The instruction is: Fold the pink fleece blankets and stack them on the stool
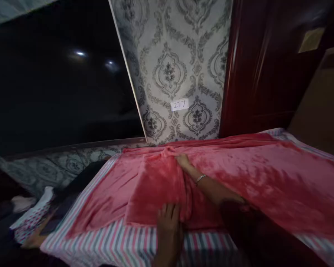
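Observation:
A red plush blanket (pixel 239 174) lies spread over a striped sheet, with its left portion (pixel 153 185) folded over on itself. My left hand (pixel 169 218) rests on the near edge of the folded portion, its fingers stretched out flat on the fabric. Farther away, my right hand (pixel 183 160), with a silver bracelet (pixel 200 179) on its wrist, has its fingers closed on the blanket by the far end of the fold. The fingertips of that hand are partly blurred. Small wrinkles run through the fabric around the fold.
The striped sheet (pixel 108 241) covers the surface under the blanket. Behind it are a patterned wall (pixel 167 44) with a paper label reading 277 (pixel 179 104), a large dark screen (pixel 58 81) and a dark red door (pixel 256 66). A dotted cloth (pixel 33 222) lies lower left.

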A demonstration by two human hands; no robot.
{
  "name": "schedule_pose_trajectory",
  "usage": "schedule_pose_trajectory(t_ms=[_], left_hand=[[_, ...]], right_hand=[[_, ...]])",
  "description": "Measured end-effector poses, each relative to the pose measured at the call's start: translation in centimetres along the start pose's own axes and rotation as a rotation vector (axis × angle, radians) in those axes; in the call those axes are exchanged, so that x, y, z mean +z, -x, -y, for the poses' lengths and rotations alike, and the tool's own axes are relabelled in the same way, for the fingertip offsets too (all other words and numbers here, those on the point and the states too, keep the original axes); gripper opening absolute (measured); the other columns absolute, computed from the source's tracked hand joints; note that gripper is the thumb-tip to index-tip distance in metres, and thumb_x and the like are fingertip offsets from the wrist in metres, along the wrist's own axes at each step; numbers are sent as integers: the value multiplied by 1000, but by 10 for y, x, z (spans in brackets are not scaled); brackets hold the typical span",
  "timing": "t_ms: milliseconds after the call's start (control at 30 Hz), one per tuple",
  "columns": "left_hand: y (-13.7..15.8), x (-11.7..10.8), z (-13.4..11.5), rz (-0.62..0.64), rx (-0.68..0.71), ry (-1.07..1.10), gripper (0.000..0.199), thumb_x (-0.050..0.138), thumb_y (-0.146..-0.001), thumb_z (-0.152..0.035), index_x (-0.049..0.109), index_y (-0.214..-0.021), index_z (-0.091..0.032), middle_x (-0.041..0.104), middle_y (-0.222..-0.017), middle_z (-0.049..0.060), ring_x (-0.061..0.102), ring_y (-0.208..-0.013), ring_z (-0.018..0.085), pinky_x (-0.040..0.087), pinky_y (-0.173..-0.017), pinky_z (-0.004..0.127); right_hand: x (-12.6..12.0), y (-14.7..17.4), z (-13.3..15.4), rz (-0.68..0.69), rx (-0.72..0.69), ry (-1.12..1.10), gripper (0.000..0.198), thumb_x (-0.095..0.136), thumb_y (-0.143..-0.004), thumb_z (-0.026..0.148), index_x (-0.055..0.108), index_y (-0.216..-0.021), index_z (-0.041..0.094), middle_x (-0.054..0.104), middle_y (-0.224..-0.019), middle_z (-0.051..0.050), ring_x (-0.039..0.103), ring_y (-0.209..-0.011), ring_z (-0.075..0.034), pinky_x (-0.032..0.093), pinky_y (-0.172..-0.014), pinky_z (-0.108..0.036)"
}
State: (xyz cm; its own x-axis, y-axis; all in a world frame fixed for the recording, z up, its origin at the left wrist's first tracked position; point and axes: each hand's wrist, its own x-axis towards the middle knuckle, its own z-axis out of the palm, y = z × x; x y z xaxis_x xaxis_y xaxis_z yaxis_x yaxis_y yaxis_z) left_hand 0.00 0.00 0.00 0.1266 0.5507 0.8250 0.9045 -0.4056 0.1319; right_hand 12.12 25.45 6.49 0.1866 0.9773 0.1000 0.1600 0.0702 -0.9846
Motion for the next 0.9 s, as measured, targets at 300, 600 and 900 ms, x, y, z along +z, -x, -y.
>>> schedule_pose_trajectory(t_ms=[300,600,900], left_hand=[[-10,17,-26,349,81,35,43,55,-70,-4,68,-105,-24,69,-110,5,59,-95,23,48,-80,34],[-2,23,-27,261,32,65,52,58,-65,-4,67,-111,-26,68,-115,3,56,-98,23,46,-80,35],[0,37,-24,80,102,108,53,54,-69,-6,68,-115,-28,70,-120,3,58,-105,25,45,-84,40]], right_hand=[[-41,-9,-30,15,105,46,13,64,-72,24,71,-78,15,69,-67,-3,63,-64,-17,45,-55,-22],[-38,-17,-32,25,136,11,18,59,-82,20,72,-92,13,75,-86,-6,68,-76,-17,50,-60,-21],[-33,-36,-38,-30,129,37,31,63,-78,21,71,-107,14,75,-94,-7,71,-85,-20,56,-71,-26]])
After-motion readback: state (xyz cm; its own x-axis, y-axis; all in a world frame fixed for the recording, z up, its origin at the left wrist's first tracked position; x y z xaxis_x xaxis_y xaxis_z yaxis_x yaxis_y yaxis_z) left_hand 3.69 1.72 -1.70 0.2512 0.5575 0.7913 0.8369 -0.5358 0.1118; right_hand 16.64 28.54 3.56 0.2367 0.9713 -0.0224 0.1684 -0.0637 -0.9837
